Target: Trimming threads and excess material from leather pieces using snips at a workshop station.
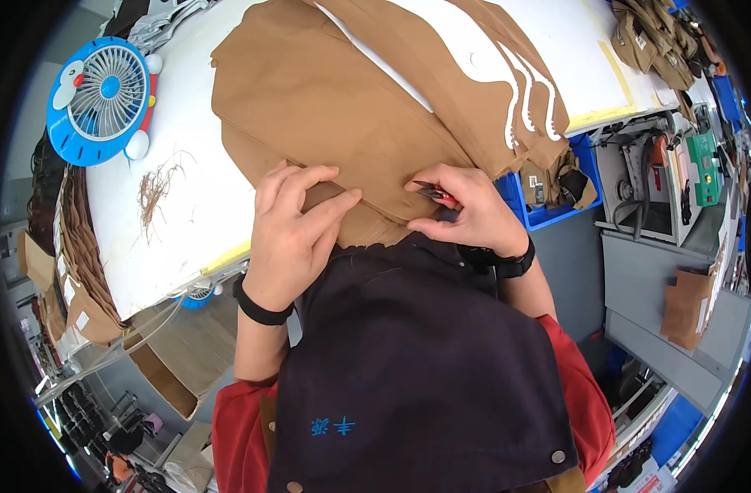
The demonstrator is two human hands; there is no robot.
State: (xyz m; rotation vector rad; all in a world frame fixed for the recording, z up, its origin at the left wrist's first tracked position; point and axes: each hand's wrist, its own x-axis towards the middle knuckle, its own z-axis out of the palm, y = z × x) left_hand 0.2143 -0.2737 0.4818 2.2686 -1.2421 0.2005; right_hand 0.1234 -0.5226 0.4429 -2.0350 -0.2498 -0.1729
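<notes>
A brown fabric piece (343, 107) lies over the near edge of the white table, its frayed lower edge hanging by my dark apron. My left hand (297, 218) rests on the left part of this edge, thumb and forefinger stretched out and apart, the other fingers bent. In my right hand (474, 209) is a pair of small thread snips (437, 194) with dark blades and some red showing. The thumb and forefinger of that hand also touch the cloth near its lower right edge. Part of the snips is hidden in the palm.
A blue and white fan (104, 94) stands at the left of the white table (186, 49), near a small heap of loose threads (158, 193). More brown cut pieces (490, 74) lie at the back right. A blue bin (556, 209) with brown goods stands right of the table.
</notes>
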